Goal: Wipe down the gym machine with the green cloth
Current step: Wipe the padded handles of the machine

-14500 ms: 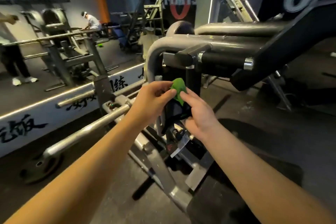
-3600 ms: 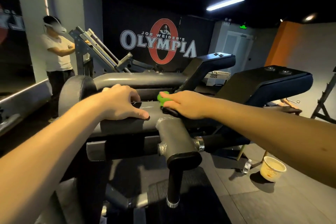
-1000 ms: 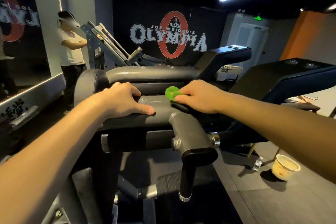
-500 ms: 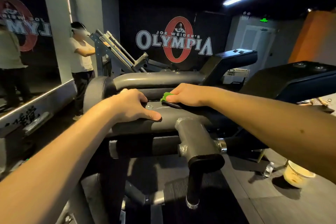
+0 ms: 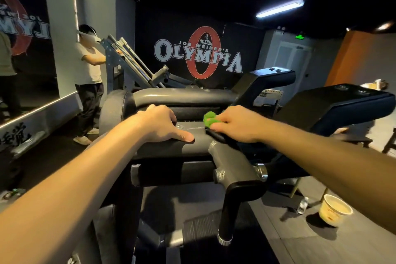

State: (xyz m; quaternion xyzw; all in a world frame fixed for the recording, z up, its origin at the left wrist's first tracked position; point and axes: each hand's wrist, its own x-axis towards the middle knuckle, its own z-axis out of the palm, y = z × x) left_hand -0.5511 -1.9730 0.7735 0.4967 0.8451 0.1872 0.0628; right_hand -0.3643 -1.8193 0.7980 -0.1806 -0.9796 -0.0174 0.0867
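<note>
The grey gym machine [image 5: 171, 148] fills the middle of the head view, with a thick curved frame tube running left to right. My right hand [image 5: 237, 123] holds the bunched green cloth [image 5: 209, 119] down on the top of that tube; most of the cloth is hidden under my fingers. My left hand [image 5: 159, 123] rests on the same tube to the left, fingers curled over its far side and thumb stretched along the near face. A black-capped handle post [image 5: 242, 188] juts toward me below my right hand.
Black pads [image 5: 342, 105] of the machine rise at the right. A person in a white shirt [image 5: 89, 83] stands at another machine at the left, beside a mirror wall. A paper cup [image 5: 334, 212] and a small bottle [image 5: 303, 204] sit on the floor at the lower right.
My right hand has kept sliding the green cloth back and forth along the tube top. My left hand has stayed on the tube.
</note>
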